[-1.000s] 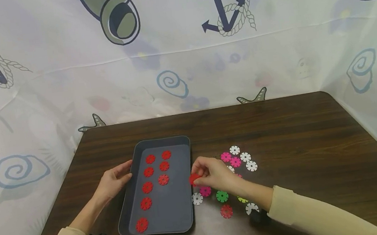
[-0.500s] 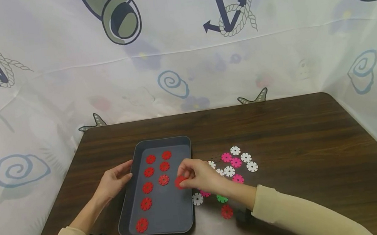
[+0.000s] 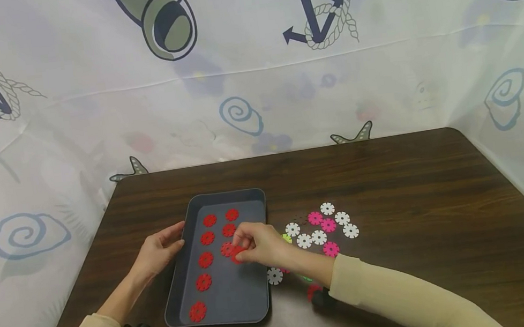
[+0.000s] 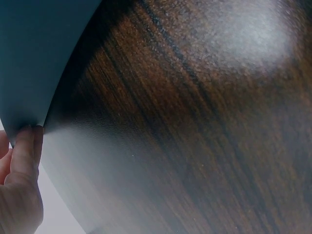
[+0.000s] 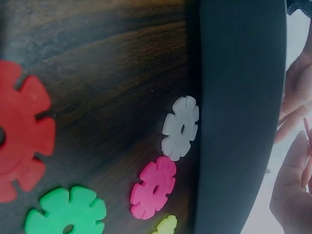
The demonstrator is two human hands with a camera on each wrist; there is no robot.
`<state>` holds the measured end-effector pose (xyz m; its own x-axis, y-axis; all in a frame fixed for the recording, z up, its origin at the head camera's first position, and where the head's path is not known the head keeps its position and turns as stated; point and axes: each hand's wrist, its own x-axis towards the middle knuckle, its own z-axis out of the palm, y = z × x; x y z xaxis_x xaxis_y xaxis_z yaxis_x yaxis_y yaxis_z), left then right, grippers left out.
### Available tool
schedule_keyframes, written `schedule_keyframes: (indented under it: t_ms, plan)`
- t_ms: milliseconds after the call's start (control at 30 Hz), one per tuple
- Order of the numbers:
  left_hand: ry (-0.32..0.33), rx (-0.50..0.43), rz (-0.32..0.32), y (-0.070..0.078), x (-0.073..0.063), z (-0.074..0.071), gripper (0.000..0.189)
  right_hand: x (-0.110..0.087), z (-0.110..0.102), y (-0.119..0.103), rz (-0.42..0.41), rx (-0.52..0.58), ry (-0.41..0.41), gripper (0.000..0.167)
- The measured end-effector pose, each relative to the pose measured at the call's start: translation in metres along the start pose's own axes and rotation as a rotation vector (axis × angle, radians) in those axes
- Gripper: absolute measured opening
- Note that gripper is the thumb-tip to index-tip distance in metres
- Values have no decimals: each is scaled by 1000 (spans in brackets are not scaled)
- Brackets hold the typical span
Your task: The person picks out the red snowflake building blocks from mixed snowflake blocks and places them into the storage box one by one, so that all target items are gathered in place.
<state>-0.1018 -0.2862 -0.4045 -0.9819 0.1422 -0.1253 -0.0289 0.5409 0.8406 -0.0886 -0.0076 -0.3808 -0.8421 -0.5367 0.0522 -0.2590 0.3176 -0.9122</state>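
Observation:
My right hand (image 3: 262,245) is over the grey tray (image 3: 239,301). Its thumb and fingers pinch a red notched disc (image 3: 236,256), partly hidden by the fingers, close beside another red disc (image 3: 226,249) in the tray's right row. My left hand (image 3: 153,257) touches the tray's left side with fairly straight fingers; the left wrist view shows those fingertips against the outer wall. More red discs (image 3: 206,259) lie flat in the tray in two columns, the left one longer. Parts of the right hand (image 5: 292,190) appear at the edge of the right wrist view.
Loose notched discs lie right of the tray: several white (image 3: 319,237), several pink (image 3: 328,225), a green disc (image 5: 68,212), a yellow disc (image 3: 287,238) and a red disc (image 5: 19,131). The dark wooden table (image 3: 416,194) meets a patterned cloth (image 3: 378,80) at the back.
My right hand has carried the red disc leftward, from beside the tray's right rim to over the tray, near the right column. My left hand has stayed at the tray's left side.

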Motion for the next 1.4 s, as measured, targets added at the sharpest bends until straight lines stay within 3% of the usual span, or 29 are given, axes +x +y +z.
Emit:
schedule_keyframes:
  t_ms: [667, 1400]
  plan:
    - [-5, 7, -9, 2, 0, 1, 50, 22, 25, 6, 21, -158, -40, 18]
    - [0, 9, -5, 1, 0, 0, 50, 26, 44, 12, 68, -212, -64, 19]
